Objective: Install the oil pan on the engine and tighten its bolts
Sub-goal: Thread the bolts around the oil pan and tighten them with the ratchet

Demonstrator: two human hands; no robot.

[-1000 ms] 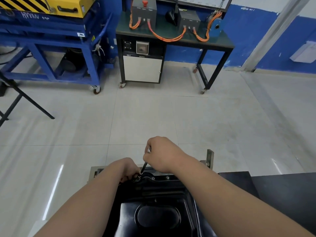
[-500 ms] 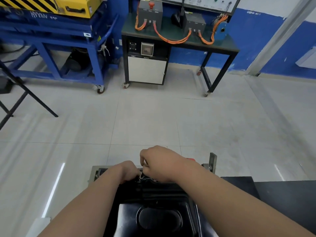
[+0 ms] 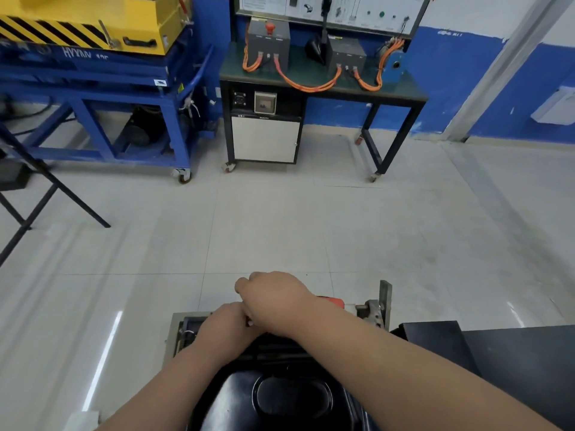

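At bottom centre, the black oil pan [image 3: 289,396] lies under both forearms. The left hand [image 3: 224,328] and right hand [image 3: 273,301] touch at its far rim; fingers curled, what they clamp cannot be told. Open tiled floor [image 3: 280,228] lies beyond; a metal bracket [image 3: 378,309] stands just right.

I am observing a pale tiled floor [image 3: 280,228] reflecting light, a blue-and-white painted wall [image 3: 451,73], a blue wheeled steel frame [image 3: 102,76] carrying a yellow hazard-striped box [image 3: 140,23], and a green-topped black bench [image 3: 357,97].
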